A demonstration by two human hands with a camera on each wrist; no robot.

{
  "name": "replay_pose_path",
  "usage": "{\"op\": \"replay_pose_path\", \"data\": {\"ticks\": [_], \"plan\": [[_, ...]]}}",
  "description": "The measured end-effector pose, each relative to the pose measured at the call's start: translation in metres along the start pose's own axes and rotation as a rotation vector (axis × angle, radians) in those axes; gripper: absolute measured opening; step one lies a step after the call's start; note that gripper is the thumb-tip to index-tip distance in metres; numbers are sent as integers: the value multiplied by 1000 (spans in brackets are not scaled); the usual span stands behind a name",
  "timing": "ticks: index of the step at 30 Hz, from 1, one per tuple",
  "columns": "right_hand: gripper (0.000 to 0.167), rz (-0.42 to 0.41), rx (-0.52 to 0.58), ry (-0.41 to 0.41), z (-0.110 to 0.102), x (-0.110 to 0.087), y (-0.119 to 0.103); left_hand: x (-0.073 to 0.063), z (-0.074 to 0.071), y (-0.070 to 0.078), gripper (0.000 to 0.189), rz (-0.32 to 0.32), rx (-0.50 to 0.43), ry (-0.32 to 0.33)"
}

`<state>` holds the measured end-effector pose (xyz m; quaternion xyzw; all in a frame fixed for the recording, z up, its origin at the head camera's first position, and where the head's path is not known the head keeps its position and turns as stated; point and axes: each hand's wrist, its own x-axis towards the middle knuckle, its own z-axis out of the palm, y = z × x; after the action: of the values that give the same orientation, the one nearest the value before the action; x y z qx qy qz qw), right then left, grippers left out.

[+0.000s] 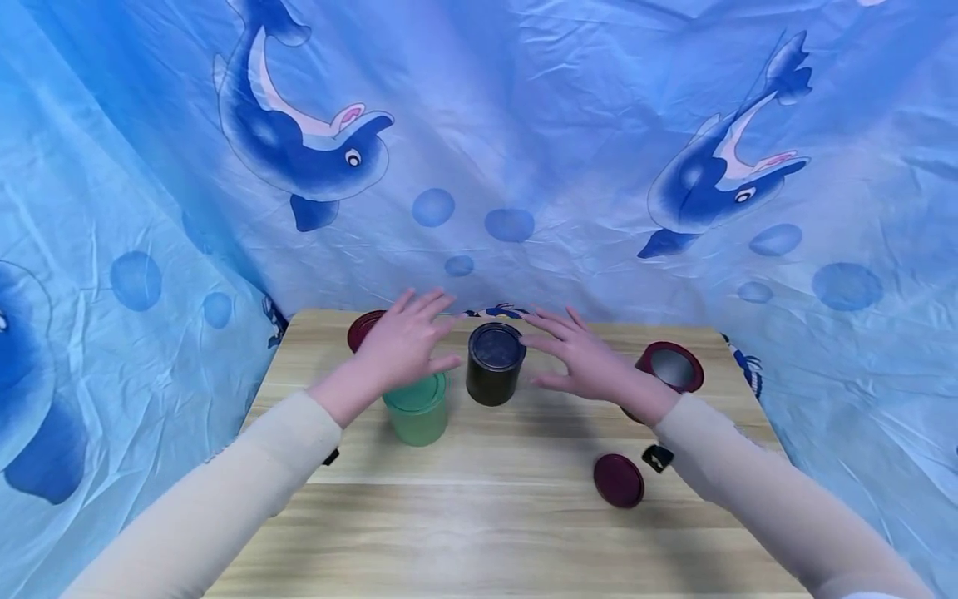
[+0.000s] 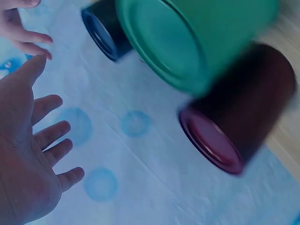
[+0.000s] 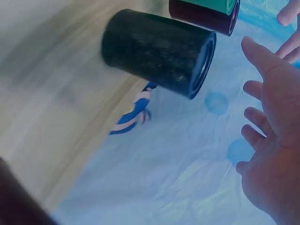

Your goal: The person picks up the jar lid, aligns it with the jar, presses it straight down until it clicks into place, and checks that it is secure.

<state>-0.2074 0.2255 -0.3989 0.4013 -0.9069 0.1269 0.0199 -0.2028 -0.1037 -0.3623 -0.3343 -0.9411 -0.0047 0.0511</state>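
My left hand (image 1: 400, 345), fingers spread, hovers over the green lidded canister (image 1: 419, 420) and touches nothing that I can see. Behind it stands a dark red canister (image 1: 364, 330), partly hidden by that hand; the left wrist view shows its closed top. Between the two hands is a black canister (image 1: 491, 374), upright with its lid on. To its right my right hand (image 1: 580, 358) is held in the air with fingers extended; the right wrist view shows a gap between the hand (image 3: 276, 122) and the black canister (image 3: 157, 51).
Partly behind the right forearm stands another dark red canister (image 1: 699, 373) with its top uncovered. A dark red round lid (image 1: 619, 481) lies on the wooden table (image 1: 449, 532) nearer the front. A blue dolphin-print cloth (image 1: 479, 150) hangs behind the table and at both sides.
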Motion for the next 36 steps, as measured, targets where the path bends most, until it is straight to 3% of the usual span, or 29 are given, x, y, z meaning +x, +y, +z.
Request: {"op": "replay_pose_path", "data": {"ticks": [6, 11, 18, 26, 36], "plan": [[67, 51, 40, 39, 14, -51, 7, 11, 17, 44, 73, 87, -18, 2], [65, 48, 61, 106, 32, -85, 9, 14, 35, 76, 69, 156, -21, 14], [68, 55, 75, 153, 52, -122, 9, 14, 59, 112, 71, 168, 38, -27], [69, 129, 81, 151, 74, -162, 5, 15, 100, 146, 69, 165, 18, -63], [84, 188, 80, 164, 103, -203, 12, 18, 147, 173, 69, 142, -68, -94]]}}
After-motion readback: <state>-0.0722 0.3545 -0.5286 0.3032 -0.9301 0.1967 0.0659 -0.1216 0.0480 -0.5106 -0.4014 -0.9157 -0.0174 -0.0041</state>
